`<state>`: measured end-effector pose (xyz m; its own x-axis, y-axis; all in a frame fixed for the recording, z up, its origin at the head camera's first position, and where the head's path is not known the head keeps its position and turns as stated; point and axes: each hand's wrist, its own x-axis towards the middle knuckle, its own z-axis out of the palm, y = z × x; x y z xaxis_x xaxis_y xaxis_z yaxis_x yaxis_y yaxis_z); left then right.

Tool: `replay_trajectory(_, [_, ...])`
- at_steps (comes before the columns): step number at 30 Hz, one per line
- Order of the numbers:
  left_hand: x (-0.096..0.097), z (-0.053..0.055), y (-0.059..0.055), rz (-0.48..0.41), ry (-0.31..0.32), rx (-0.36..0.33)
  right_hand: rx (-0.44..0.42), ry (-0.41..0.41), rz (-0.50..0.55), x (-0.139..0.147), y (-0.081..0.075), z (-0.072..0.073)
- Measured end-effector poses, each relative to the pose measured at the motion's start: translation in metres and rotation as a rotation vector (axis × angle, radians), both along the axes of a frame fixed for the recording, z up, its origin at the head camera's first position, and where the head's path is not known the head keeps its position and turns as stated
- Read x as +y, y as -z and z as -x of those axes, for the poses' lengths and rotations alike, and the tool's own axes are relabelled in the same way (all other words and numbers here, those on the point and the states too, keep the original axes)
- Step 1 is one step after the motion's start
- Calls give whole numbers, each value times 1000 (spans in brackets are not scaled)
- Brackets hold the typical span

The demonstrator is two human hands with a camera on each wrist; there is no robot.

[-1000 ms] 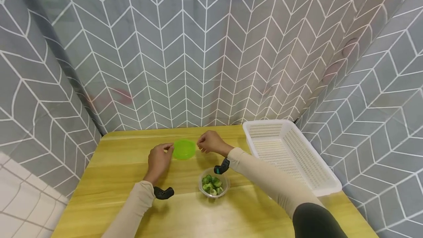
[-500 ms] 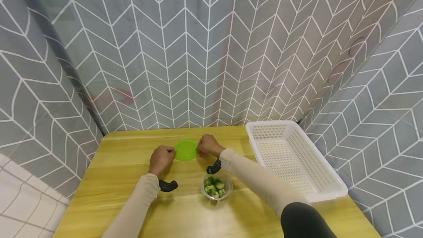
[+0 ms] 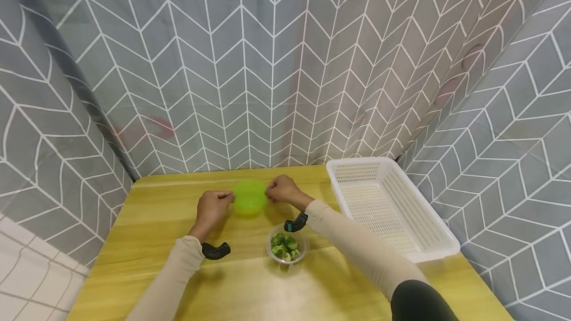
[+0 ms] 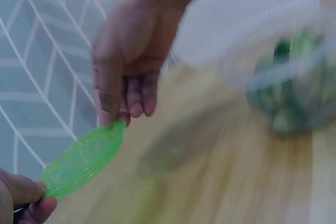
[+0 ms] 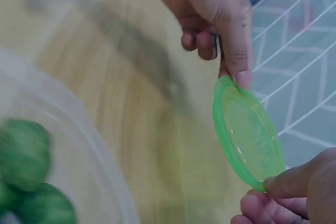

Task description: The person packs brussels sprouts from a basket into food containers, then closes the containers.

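Both hands hold a round, translucent green lid by opposite edges, raised over the table. My left hand pinches its left edge between thumb and fingers, and my right hand pinches the right edge the same way. In the left wrist view the lid looks tilted, with its shadow on the wood below. Nearer to me, a clear plastic bowl of Brussels sprouts stands just below the right wrist. The sprouts also show at the left of the right wrist view.
A white perforated plastic basket stands at the right of the wooden table. Grey curtains with white chevron lines enclose the back and sides. A black camera mount sits on the left wrist.
A second ago the hands were at the sides of the lid, which lay flat. Now both pinch its edges and it is lifted and tilted. The bowl and basket stay in place.
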<state>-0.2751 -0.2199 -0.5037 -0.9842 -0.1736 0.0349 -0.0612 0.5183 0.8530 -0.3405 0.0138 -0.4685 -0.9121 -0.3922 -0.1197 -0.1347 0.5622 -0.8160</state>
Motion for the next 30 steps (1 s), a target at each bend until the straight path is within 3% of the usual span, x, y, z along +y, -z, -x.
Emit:
replay_trajectory(4, [13,-10,-16,-82,24,-23,-40,42,103,26,-21,-22])
replay_trajectory(9, [35,-35,-29,-178,82,-51,-28,92,205,59,-33,-66])
replay_trajectory(14, [57,-66,-26,-239,146,-75,-27,141,250,83,-26,-112])
replay_trajectory(17, [66,-81,-21,-228,172,-85,-13,156,249,91,-15,-131])
replay_trajectory(22, [77,-93,-8,-157,221,-86,60,181,213,100,7,-146])
replay_trajectory(30, [84,-95,9,-149,214,-77,129,235,192,99,31,-147])
